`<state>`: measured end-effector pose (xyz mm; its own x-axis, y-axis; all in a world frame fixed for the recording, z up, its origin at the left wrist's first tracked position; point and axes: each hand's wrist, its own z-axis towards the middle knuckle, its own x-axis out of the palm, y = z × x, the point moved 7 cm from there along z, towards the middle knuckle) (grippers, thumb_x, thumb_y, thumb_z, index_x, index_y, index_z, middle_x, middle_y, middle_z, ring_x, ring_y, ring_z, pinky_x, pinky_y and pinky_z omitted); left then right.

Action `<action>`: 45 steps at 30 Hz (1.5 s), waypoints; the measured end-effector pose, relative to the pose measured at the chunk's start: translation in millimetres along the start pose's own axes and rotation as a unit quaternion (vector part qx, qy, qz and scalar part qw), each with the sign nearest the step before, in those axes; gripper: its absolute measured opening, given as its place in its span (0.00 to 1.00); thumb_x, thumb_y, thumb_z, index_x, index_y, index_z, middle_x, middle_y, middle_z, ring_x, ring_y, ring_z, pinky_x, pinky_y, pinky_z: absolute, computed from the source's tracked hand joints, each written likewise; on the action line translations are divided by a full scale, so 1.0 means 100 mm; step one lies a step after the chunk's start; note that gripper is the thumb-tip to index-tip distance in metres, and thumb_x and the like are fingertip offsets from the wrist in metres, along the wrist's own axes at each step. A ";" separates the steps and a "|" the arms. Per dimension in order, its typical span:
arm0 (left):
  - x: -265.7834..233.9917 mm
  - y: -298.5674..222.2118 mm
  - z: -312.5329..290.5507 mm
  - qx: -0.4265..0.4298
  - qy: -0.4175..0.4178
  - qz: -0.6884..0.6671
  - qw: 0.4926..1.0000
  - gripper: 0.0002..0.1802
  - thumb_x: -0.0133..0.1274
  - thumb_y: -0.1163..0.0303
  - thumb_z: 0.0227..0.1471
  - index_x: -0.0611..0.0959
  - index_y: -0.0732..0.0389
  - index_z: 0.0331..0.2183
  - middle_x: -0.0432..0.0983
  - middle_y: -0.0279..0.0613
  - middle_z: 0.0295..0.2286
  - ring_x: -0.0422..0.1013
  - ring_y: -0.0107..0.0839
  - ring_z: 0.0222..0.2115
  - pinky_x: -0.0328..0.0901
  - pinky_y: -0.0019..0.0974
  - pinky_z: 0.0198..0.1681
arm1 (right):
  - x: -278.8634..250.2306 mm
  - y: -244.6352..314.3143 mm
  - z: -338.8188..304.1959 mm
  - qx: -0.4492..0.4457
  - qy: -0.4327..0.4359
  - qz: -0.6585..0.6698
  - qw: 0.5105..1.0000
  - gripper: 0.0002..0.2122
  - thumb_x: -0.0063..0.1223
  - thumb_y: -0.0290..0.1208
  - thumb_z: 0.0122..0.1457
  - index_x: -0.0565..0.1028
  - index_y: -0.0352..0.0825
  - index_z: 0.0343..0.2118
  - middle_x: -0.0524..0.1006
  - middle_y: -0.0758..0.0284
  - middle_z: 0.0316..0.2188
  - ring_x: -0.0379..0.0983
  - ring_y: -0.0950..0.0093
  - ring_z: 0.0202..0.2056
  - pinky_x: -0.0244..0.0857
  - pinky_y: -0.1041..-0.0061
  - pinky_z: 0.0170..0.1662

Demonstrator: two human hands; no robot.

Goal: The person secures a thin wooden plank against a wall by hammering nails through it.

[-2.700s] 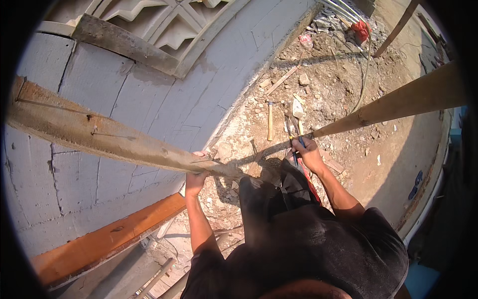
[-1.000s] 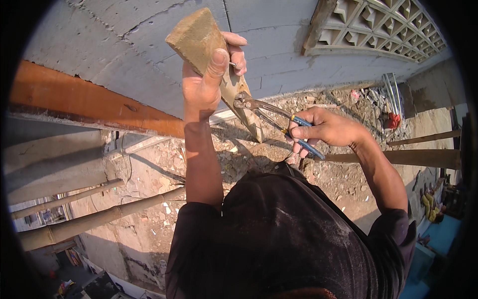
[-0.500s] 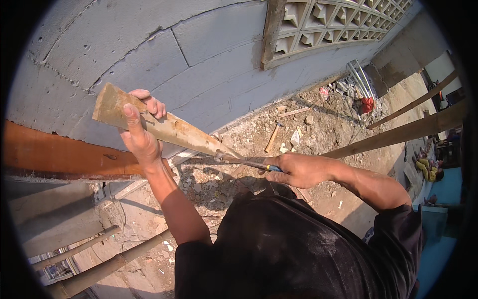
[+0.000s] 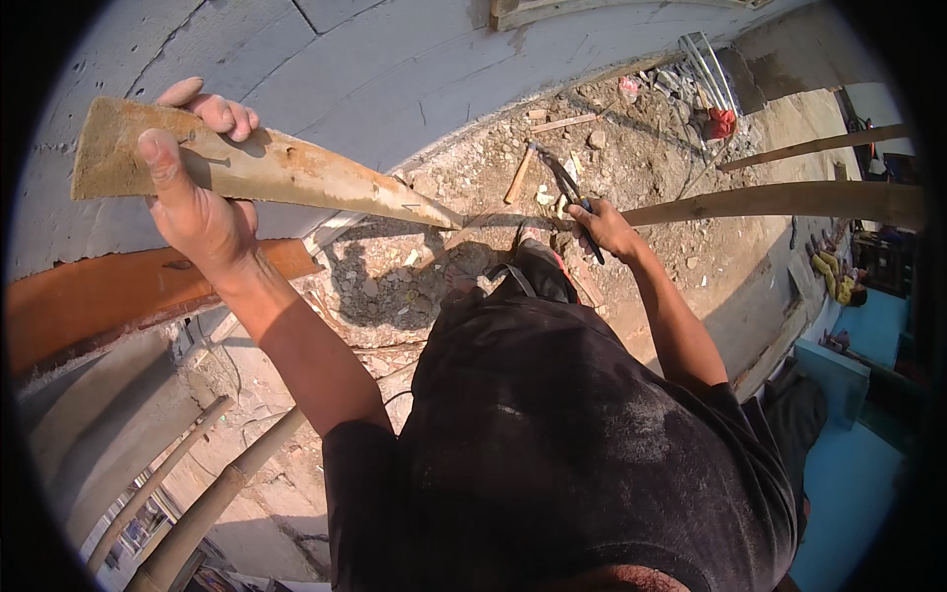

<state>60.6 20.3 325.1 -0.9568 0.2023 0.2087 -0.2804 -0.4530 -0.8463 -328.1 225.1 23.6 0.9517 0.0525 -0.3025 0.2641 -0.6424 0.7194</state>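
My left hand (image 4: 202,202) is closed around the wide end of a long wooden board (image 4: 286,178), thumb on its near face and fingers over the far edge. What look like nails stick out of the board, one beside my fingers. Its narrow end points down toward the rubble near my feet. Away from the board, my right hand (image 4: 607,229) is closed on a long dark metal hand tool (image 4: 565,182). The tool slants over the rubble, and its exact kind is hard to make out. A hammer (image 4: 519,176) with a wooden handle lies on the ground beyond it.
A grey block wall (image 4: 365,89) runs along the far side, with an orange-brown panel (image 4: 148,286) at left. Stone-strewn rubble (image 4: 651,237) covers the ground. Poles slant in at right (image 4: 789,204) and lower left (image 4: 222,498). A red bundle (image 4: 720,123) lies by pale pipes.
My left hand has moved the board left and toward the picture's upper edge. My right hand has drawn the tool off the board and swung it away to the right, turning it.
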 end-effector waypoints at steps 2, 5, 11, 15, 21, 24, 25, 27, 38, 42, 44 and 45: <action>0.09 0.02 0.02 -0.005 0.007 -0.004 1.000 0.37 0.48 0.39 0.62 0.71 0.68 0.48 0.67 0.42 0.30 0.64 0.35 0.33 0.62 0.45 0.44 | -0.08 -0.24 0.29 0.022 -0.018 -0.029 0.999 0.20 0.49 0.46 0.69 0.73 0.30 0.31 0.75 0.66 0.20 0.72 0.76 0.20 0.65 0.72 0.24; 0.21 0.00 0.00 -0.007 -0.003 0.020 1.000 0.38 0.48 0.38 0.61 0.71 0.68 0.49 0.67 0.42 0.30 0.63 0.35 0.33 0.61 0.46 0.44 | -0.20 -0.35 0.77 0.020 -0.002 -0.091 0.996 0.20 0.51 0.44 0.66 0.77 0.27 0.29 0.76 0.64 0.17 0.73 0.73 0.19 0.65 0.70 0.24; 0.42 -0.01 -0.14 -0.012 -0.022 0.026 0.999 0.38 0.49 0.35 0.58 0.73 0.64 0.49 0.66 0.39 0.29 0.61 0.33 0.31 0.58 0.44 0.43 | -0.36 -0.69 1.70 0.088 0.023 -0.107 0.990 0.21 0.51 0.42 0.63 0.78 0.24 0.28 0.78 0.60 0.19 0.75 0.70 0.19 0.68 0.66 0.24; 0.59 -0.02 -0.19 -0.005 -0.049 0.041 0.998 0.37 0.51 0.34 0.56 0.75 0.61 0.47 0.67 0.37 0.29 0.61 0.32 0.31 0.57 0.41 0.41 | -0.33 -1.12 2.32 -0.001 0.088 -0.067 0.994 0.20 0.53 0.41 0.62 0.78 0.23 0.28 0.80 0.58 0.22 0.77 0.69 0.20 0.69 0.67 0.24; 1.10 -0.02 -0.02 0.004 0.035 0.053 0.998 0.36 0.46 0.36 0.60 0.76 0.59 0.51 0.65 0.35 0.29 0.61 0.30 0.28 0.59 0.41 0.37 | -0.45 -1.26 2.89 -0.046 0.145 0.126 0.980 0.11 0.57 0.28 0.60 0.77 0.25 0.25 0.79 0.59 0.23 0.77 0.71 0.21 0.70 0.69 0.20; 1.28 0.05 0.03 0.014 0.058 0.066 0.996 0.36 0.42 0.36 0.62 0.76 0.59 0.53 0.65 0.35 0.28 0.61 0.30 0.26 0.60 0.42 0.35 | -0.69 -1.22 2.90 0.009 0.142 0.131 0.981 0.12 0.57 0.29 0.61 0.77 0.23 0.26 0.79 0.56 0.25 0.77 0.69 0.23 0.71 0.68 0.20; 1.30 0.05 0.01 0.016 0.036 0.092 0.995 0.37 0.42 0.35 0.62 0.76 0.59 0.53 0.65 0.35 0.27 0.61 0.31 0.26 0.60 0.42 0.36 | -0.78 -0.88 2.70 0.123 0.116 0.013 0.985 0.13 0.56 0.32 0.63 0.76 0.22 0.35 0.80 0.53 0.29 0.78 0.68 0.27 0.74 0.68 0.24; 1.35 0.03 0.02 0.023 0.012 0.116 0.993 0.38 0.42 0.35 0.61 0.76 0.60 0.52 0.65 0.35 0.27 0.62 0.31 0.26 0.61 0.43 0.36 | -0.94 -0.58 2.49 0.088 0.125 -0.004 0.988 0.16 0.55 0.34 0.64 0.74 0.22 0.41 0.80 0.53 0.32 0.79 0.69 0.29 0.75 0.69 0.27; 1.57 0.16 0.34 0.000 0.033 0.171 0.985 0.60 0.41 0.18 0.47 0.75 0.74 0.47 0.79 0.56 0.34 0.78 0.44 0.35 0.73 0.44 0.42 | -0.94 2.53 -0.42 -0.194 0.384 0.066 0.900 0.16 0.52 0.36 0.68 0.75 0.28 0.51 0.80 0.64 0.38 0.75 0.76 0.38 0.70 0.73 0.42; 1.58 -0.03 0.30 0.024 -0.010 0.073 0.997 0.62 0.39 0.17 0.47 0.74 0.75 0.49 0.79 0.58 0.37 0.79 0.45 0.36 0.72 0.42 0.40 | -0.79 3.17 -0.84 -0.300 0.406 -0.073 0.860 0.16 0.51 0.30 0.67 0.74 0.26 0.53 0.83 0.63 0.35 0.78 0.77 0.36 0.71 0.74 0.43; 1.45 -0.07 0.22 0.026 -0.039 0.118 0.992 0.64 0.38 0.16 0.46 0.73 0.77 0.50 0.79 0.61 0.38 0.80 0.46 0.36 0.73 0.43 0.41 | -0.74 3.31 -0.94 -0.312 0.393 -0.083 0.861 0.16 0.51 0.32 0.67 0.75 0.27 0.53 0.83 0.63 0.35 0.77 0.76 0.35 0.70 0.74 0.42; 1.41 -0.08 0.16 0.024 -0.041 0.098 0.994 0.64 0.41 0.17 0.45 0.73 0.77 0.50 0.79 0.61 0.39 0.80 0.48 0.36 0.74 0.46 0.43 | -0.71 3.32 -0.98 -0.323 0.395 -0.094 0.855 0.17 0.51 0.33 0.67 0.75 0.27 0.53 0.83 0.62 0.35 0.78 0.76 0.36 0.70 0.74 0.43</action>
<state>-73.1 38.4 368.9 -0.9959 0.0356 0.0827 -0.0891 -0.5186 -0.8504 -292.3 82.8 345.5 0.6241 0.7725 -0.1172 0.2115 -0.0226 0.9771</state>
